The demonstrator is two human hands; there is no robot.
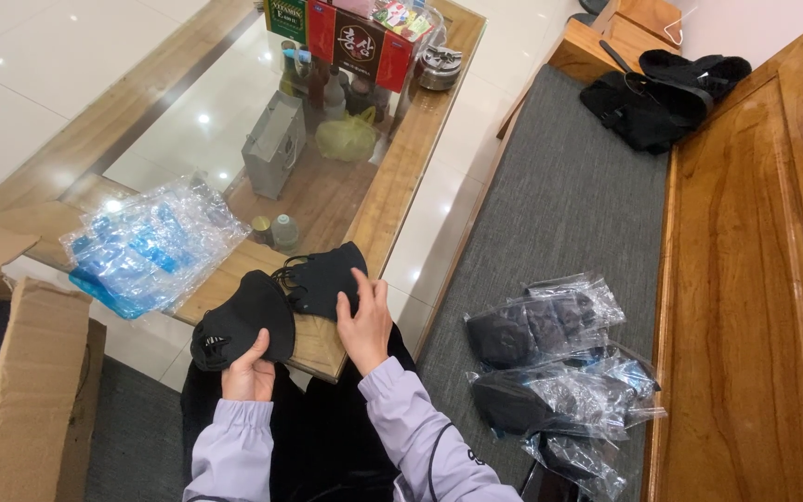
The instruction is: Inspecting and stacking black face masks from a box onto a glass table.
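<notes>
My left hand (249,370) grips a black face mask (239,321) by its lower edge, held over the near corner of the wooden glass-topped table (392,177). A small stack of black masks (322,275) lies on the table edge just right of it. My right hand (364,321) rests on that stack, fingers spread over its right side. A pile of clear plastic bags with blue print (146,246) lies on the table to the left. Both sleeves are pale lilac.
An open cardboard box (25,390) stands at my left. On the grey bench cushion (559,214) to my right lie several clear bags of black masks (550,372). A black bag (657,93) sits at the bench's far end. Boxes and bottles crowd the table's far side.
</notes>
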